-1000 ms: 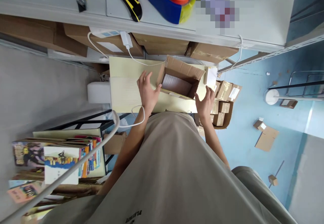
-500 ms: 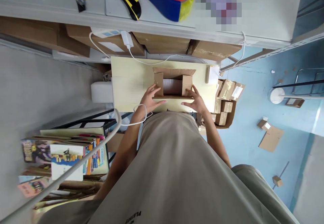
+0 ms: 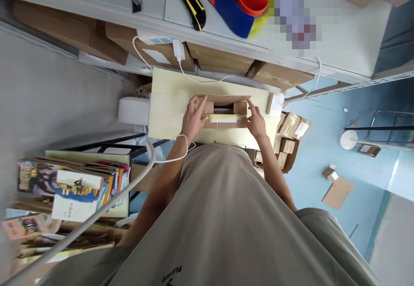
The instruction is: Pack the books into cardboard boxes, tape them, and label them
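Observation:
A small cardboard box (image 3: 225, 124) sits on the pale yellow board in front of my body. Its side flaps are folded inward, and a dark gap shows between them. Along the near side runs a panel with yellowish tape and a white strip; the far flap stands along the back. My left hand (image 3: 193, 121) grips the left end, fingers at the far corner and thumb at the near panel. At the right end, my right hand (image 3: 256, 123) holds the box in much the same way. What lies inside is mostly hidden.
A small white box (image 3: 275, 104) stands at the board's right end. On the shelf above are a tape dispenser (image 3: 239, 7) and a box cutter (image 3: 187, 1). A white cable (image 3: 207, 81) crosses behind the box. Magazines (image 3: 77, 191) are stacked at lower left.
Both hands have closed in on the box ends. The near taped panel has come into view and the opening looks narrower. The whole view has shifted and turned slightly.

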Motion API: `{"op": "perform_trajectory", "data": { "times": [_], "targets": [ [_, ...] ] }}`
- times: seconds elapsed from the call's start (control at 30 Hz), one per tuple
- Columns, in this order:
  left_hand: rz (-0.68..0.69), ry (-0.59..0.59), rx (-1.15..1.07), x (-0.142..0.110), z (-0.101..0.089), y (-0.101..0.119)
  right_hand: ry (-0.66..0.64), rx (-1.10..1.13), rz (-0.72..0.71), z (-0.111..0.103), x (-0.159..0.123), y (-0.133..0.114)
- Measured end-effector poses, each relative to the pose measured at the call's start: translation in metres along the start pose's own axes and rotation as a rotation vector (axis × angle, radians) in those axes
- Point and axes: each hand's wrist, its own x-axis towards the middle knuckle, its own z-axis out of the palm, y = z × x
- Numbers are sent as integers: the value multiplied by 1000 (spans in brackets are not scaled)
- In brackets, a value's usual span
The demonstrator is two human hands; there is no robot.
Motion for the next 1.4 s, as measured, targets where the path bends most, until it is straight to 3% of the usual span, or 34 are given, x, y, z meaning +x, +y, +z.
{"op": "perform_trajectory", "data": {
  "times": [0.2, 0.37, 0.6, 0.83, 1.1, 1.4],
  "targets": [
    [-16, 43, 12, -9, 6, 0, 67, 49, 54, 4, -12, -7],
    [-50, 97, -35, -11, 15, -7, 51, 4, 80, 10, -12, -11],
    [-203, 220, -187, -4, 22, -10, 158, 27, 196, 16, -10, -16],
    [-284, 310, -289, -1, 31, -22, 122, -98, 220, 19, -9, -27],
    [-251, 230, -181, 2, 31, -27, 50, -254, 294, 22, -27, -51],
    [-103, 152, -177, 22, 20, -38, -35, -293, 279, 28, -44, -61]
  ]
}}
